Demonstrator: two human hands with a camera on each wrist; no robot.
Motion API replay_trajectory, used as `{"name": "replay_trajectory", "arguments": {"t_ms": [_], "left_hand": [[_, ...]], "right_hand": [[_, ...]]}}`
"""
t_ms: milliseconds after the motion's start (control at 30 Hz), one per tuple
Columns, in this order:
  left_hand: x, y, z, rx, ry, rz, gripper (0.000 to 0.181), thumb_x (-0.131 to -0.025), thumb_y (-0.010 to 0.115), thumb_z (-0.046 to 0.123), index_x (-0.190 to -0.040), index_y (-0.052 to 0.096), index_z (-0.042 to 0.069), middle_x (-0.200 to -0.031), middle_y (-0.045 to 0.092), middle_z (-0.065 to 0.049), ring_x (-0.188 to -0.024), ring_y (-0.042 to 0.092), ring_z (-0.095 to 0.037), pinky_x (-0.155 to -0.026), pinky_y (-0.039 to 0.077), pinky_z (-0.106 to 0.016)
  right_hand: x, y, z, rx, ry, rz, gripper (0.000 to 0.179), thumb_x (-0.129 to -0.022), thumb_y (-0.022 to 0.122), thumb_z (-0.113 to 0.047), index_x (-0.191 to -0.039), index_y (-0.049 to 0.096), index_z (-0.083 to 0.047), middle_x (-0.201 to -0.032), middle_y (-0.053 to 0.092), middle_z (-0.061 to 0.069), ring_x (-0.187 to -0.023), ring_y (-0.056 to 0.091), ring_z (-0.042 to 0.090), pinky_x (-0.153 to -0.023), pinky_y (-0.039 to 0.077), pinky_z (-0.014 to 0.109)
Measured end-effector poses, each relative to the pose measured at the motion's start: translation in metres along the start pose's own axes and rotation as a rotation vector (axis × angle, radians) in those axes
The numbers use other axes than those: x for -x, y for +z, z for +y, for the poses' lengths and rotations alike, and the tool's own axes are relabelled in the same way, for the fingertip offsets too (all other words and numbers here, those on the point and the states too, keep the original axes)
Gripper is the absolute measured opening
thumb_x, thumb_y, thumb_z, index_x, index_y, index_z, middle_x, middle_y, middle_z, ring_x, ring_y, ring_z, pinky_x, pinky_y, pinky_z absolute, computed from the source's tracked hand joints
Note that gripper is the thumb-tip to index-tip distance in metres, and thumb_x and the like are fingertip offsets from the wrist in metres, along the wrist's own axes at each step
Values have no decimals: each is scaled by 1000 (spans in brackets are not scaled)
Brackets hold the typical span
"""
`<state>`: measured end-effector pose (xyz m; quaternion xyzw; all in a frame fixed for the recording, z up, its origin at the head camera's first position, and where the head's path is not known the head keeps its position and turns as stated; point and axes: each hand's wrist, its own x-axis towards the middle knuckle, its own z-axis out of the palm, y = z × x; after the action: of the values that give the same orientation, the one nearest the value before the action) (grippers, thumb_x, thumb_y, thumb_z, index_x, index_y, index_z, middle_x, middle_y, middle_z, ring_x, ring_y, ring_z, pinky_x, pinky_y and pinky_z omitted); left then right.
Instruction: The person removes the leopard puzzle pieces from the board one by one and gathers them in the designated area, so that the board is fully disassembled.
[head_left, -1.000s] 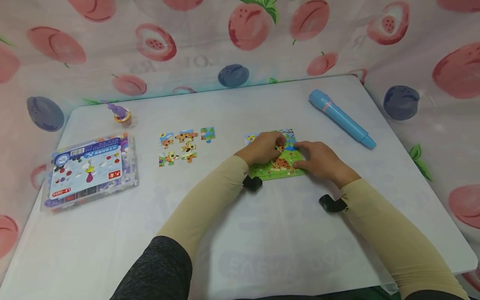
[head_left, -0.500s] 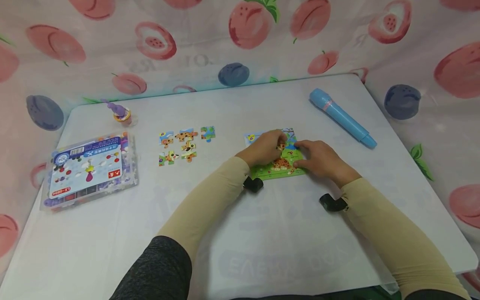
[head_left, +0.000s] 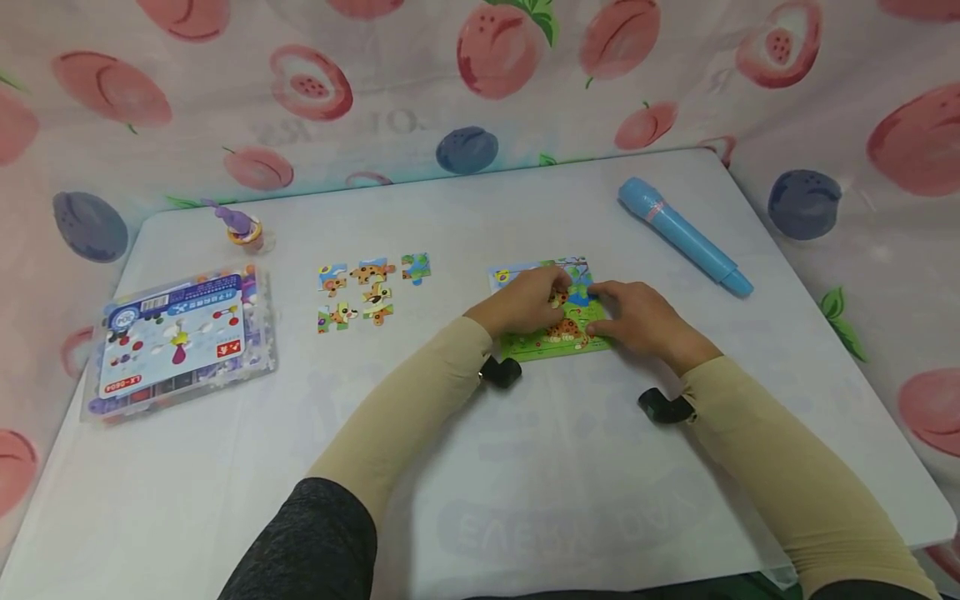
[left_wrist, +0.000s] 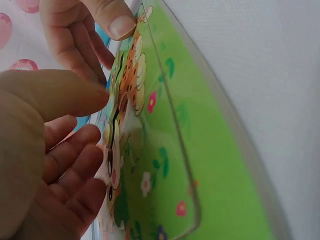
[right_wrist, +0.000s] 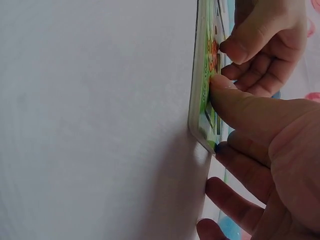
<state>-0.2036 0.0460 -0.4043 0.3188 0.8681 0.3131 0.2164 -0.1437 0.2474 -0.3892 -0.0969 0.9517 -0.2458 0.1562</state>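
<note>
A jigsaw puzzle board (head_left: 547,350) with a green lower part and a spotted animal lies on the table under both hands. My left hand (head_left: 527,298) is over its middle, its thumb (left_wrist: 85,97) right at the pieces and its other fingers loosely bent. No piece shows between its thumb and fingers. My right hand (head_left: 641,321) rests at the board's right edge, thumb (right_wrist: 227,90) on the surface and a finger by the corner. The left hand hides part of the picture. Several loose puzzle pieces (head_left: 372,272) lie to the left.
A clear plastic case (head_left: 180,342) of small colourful parts stands on the left of the white table (head_left: 525,500). Behind it is a small purple-topped toy (head_left: 238,225). A blue microphone-shaped tube (head_left: 682,237) lies at the back right. A fruit-print cloth (head_left: 390,92) hangs behind.
My left hand has drawn back slightly to the left over the board. The right hand, the board and the loose pieces stay where they were.
</note>
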Motion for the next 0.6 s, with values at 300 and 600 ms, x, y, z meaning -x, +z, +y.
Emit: {"name": "replay_trajectory", "arguments": {"t_ms": [300, 600], "left_hand": [[0, -2, 2, -68, -4, -7, 46, -95, 69, 16, -136, 53, 3, -132, 59, -7, -123, 52, -17, -105, 41, -27], [5, -8, 1, -92, -2, -11, 50, -93, 70, 18, -137, 53, 1, -130, 60, -8, -112, 55, -16, -99, 44, -26]], "right_hand": [[0, 0, 0, -4, 3, -2, 64, -92, 73, -20, -145, 47, 4, -146, 45, 29, -137, 36, 48, -113, 27, 59], [0, 0, 1, -4, 21, -12, 64, -93, 73, -20, -145, 46, 4, -147, 43, 29, -138, 34, 48, -113, 26, 60]]}}
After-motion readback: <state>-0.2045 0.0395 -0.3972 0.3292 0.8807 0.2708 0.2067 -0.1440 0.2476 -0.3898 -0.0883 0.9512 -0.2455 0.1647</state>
